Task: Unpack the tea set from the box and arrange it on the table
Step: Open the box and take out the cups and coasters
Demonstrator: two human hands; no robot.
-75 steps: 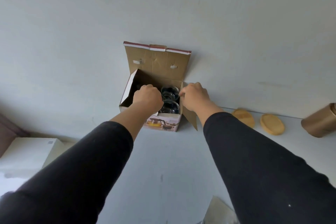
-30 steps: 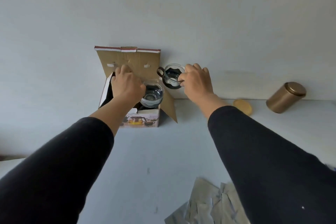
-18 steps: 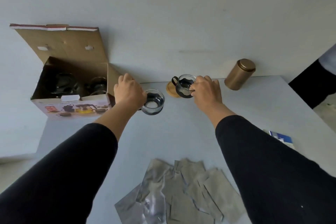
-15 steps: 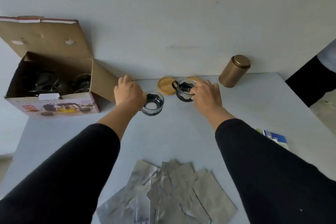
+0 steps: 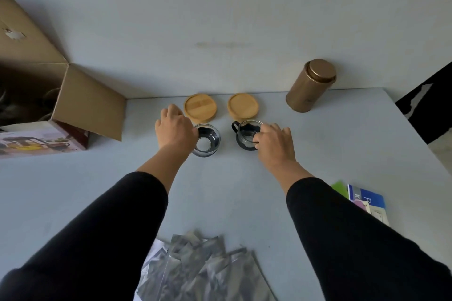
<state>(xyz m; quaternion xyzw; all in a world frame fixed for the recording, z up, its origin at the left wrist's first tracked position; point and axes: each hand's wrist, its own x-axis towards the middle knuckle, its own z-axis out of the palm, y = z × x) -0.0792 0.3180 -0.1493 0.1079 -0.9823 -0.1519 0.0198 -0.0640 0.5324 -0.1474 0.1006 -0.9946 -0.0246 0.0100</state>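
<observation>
The left hand (image 5: 175, 132) has its grip wrapped round one glass cup (image 5: 206, 140), and the right hand (image 5: 274, 144) pinches the other cup (image 5: 245, 135). Both cups sit on the counter (image 5: 232, 190) just before two wooden coasters (image 5: 200, 107), the open box (image 5: 49, 105) well to their left.

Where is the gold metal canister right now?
In the head view, the gold cylindrical metal canister stands upright at the table's far edge against the wall, right of the two round wooden coasters.

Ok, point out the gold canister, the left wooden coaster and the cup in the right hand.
gold canister (image 5: 308, 88), head view, on its side wall.
left wooden coaster (image 5: 200, 106), head view, on its top face.
cup in the right hand (image 5: 245, 135), head view, on its glass wall, beside the fingers.
</observation>
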